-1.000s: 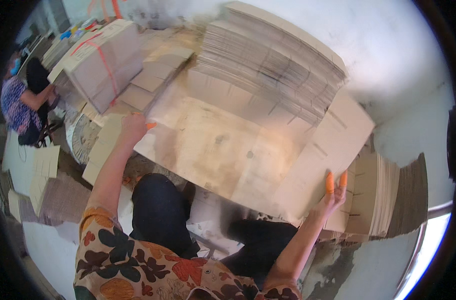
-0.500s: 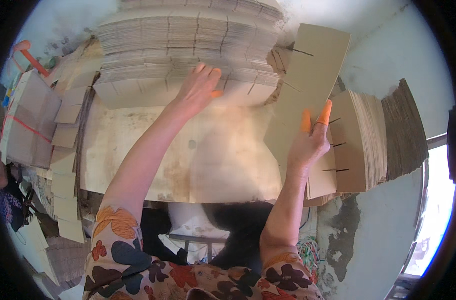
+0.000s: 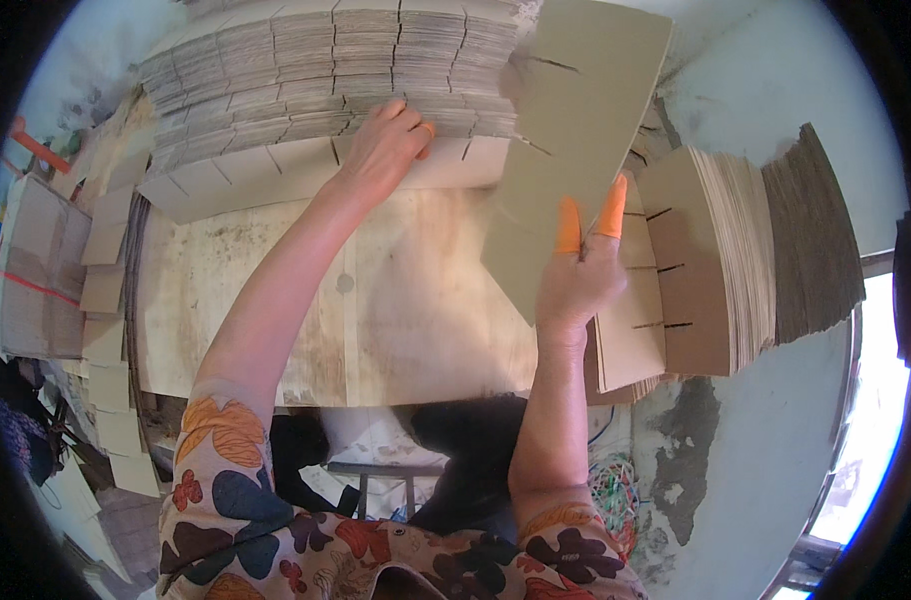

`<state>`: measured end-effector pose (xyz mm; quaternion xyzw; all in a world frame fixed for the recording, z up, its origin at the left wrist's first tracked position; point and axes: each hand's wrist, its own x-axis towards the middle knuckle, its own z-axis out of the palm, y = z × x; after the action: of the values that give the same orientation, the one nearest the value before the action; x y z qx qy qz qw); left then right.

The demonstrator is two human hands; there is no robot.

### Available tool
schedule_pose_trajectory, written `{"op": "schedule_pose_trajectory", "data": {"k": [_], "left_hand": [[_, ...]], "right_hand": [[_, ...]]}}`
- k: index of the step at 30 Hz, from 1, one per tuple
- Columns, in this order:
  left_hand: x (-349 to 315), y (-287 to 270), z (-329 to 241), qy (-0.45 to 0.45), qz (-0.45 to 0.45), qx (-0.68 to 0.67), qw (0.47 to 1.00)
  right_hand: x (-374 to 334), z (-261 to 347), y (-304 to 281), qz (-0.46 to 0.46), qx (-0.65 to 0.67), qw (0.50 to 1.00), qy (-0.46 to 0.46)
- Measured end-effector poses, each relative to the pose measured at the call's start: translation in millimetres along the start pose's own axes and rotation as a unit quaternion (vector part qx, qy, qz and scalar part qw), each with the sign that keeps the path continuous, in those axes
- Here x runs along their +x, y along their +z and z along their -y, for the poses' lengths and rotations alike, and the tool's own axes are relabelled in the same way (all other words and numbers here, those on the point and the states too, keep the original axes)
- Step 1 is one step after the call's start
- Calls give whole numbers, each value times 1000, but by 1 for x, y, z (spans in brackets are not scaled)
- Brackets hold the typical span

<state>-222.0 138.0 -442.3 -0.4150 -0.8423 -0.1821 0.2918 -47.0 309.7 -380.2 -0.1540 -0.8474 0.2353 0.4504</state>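
Head view: my right hand (image 3: 580,283) pinches the slotted cardboard sheet (image 3: 585,110) near its edge, best kept unbent; my left hand (image 3: 378,155) curls at the stack (image 3: 300,65), any hold unclear.

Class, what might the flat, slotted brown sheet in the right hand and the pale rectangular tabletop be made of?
The flat, slotted brown sheet looks like matt cardboard: dull, holding flat, narrowly slit. The pale rectangular tabletop is probably wood or plywood, worn smooth: faint streaks, stains.

Cardboard stack (image 3: 305,65) at far side of table (image 3: 435,320), row of sheets (image 3: 745,260) at right, box (image 3: 40,240) at left
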Motion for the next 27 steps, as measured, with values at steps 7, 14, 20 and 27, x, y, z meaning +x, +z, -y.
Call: {"op": "schedule_pose_trajectory", "data": {"k": [7, 14, 20, 27], "left_hand": [[-4, -17, -12, -32, 90, -38, 995], [-12, -37, -50, 66, 169, -11, 983], [-18, -51, -71, 84, 197, 4, 977], [-27, -56, -83, 102, 158, -17, 982]], "right_hand": [[-4, 2, 4, 43, 20, 999, -4], [-8, 5, 2, 77, -7, 997, 0], [-10, 5, 5, 6, 38, 997, -63], [-15, 9, 5, 74, 0, 996, -49]]}}
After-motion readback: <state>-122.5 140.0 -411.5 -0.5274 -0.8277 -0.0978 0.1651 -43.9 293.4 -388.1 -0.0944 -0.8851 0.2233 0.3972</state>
